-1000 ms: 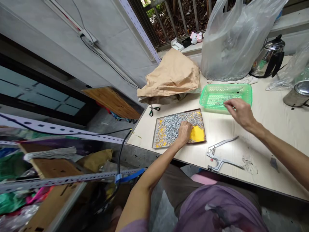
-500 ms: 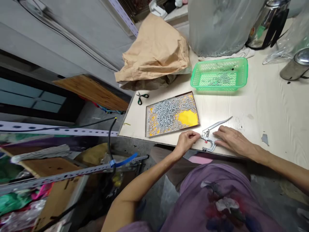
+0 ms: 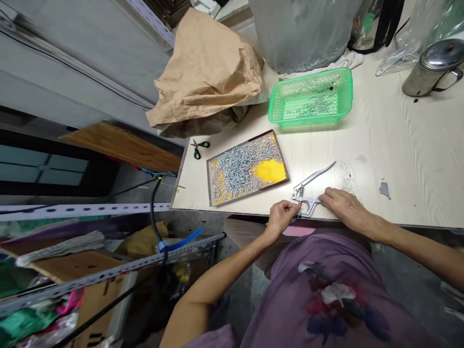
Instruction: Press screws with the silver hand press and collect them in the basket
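A metal hand-press tool (image 3: 309,206) with a spring, a red part and a long raised lever lies at the table's front edge. My left hand (image 3: 282,218) is closed, its fingertips pinched together beside the tool's red part; what they hold is too small to make out. My right hand (image 3: 342,205) touches the tool's right end with thumb and fingertips, gripping its frame. Left of the tool sits a shallow tray (image 3: 213,186) full of small metal pieces on a yellow base.
Behind the tray are a green basket (image 3: 308,121) with some metal pieces and a large brown paper bag (image 3: 210,72). Black-handled scissors (image 3: 197,149) lie near the left edge. A metal mug (image 3: 420,77) and a kettle (image 3: 369,29) stand at the right rear.
The view has shifted. The tool has turned, and its red part now sits against my left fingertips. My right fingers have moved onto the tool's right end.
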Motion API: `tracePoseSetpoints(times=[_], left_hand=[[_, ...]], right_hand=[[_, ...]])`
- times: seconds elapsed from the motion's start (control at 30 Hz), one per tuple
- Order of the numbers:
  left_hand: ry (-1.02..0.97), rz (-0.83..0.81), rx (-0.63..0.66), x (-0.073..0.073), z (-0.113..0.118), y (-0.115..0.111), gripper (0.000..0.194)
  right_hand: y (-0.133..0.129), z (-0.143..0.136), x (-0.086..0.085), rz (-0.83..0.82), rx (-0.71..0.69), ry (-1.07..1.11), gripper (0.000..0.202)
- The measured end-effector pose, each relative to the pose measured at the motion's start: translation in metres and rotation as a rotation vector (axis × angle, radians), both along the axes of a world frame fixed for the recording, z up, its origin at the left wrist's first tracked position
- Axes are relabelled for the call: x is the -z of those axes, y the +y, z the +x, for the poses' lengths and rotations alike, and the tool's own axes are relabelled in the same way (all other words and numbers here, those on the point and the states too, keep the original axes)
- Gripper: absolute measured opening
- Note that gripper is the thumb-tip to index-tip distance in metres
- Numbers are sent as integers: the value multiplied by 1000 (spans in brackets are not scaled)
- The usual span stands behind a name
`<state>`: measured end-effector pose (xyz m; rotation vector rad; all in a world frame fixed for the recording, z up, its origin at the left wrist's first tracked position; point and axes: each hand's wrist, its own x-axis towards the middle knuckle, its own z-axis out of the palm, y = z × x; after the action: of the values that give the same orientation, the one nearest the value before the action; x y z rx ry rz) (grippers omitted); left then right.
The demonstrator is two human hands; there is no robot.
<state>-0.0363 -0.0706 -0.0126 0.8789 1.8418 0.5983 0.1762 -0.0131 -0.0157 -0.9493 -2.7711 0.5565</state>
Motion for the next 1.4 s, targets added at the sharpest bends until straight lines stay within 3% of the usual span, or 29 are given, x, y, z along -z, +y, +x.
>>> tracePoseSetpoints(times=[0.17,0.37,0.53,0.6,0.9,1.1,1.17,1.3,1.4], left_hand=[[25,-47,29,-2,-1,3,24],[25,-123,160,-10,-5,13,23],[34,-150,203,-12,-5,14,24],[44,-156,208,-11,-5,14,24],[107,-135,251,-6,-7,8,25],[576,380,549,-7,2,3,14],[656,502,716,-4,10,13,25],[667,595,1011,3,24,42,54],[660,543,1121,4,27,55,62]], right_hand=[[-2,-2,2,22,-4,-9,20],[11,0,1,33,-14,-22,17],[42,7,3,167,14,-108,84],[50,7,2,158,-19,-170,94],[46,1,-13,155,-63,-202,68],[38,3,-6,148,-66,-132,57],[37,3,-5,154,-64,-116,58],[37,9,-5,127,-70,-87,68],[39,19,-7,112,-10,-118,71]])
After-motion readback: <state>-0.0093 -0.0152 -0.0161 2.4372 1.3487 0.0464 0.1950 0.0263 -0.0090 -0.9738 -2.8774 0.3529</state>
